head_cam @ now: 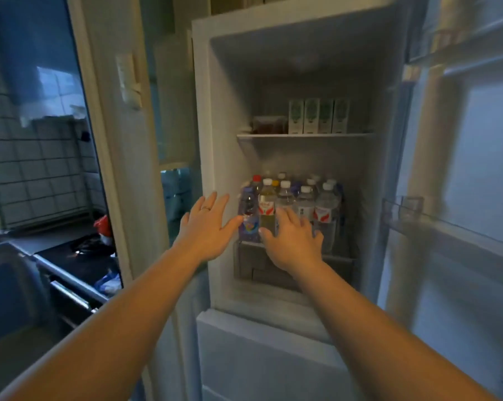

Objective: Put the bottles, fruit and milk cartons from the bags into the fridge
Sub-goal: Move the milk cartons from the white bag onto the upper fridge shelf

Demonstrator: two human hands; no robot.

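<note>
While both hands are at the bottles (305, 198), which stand close together on the lower shelf (340, 257) of the open fridge (215, 140), the step in hand seems to be settling the front row so that it stands safely. The left hand (206, 224) hovers just left of the bottles with spread fingers, its grip released and its thumb near the purple-labelled bottle (248, 209). The right hand (293, 241) lies with straight fingers against the front of the bottles, and as far as I can see it grasps nothing. To do this well, I would push the row gently backward with flat palms, low on the bodies and not at the caps, because tall bottles tip easily and one can knock down its neighbours. The left hand should guard the end of the row. The milk cartons (318, 115) already stand in a line above the bottles. I cannot make out any fruit.
</note>
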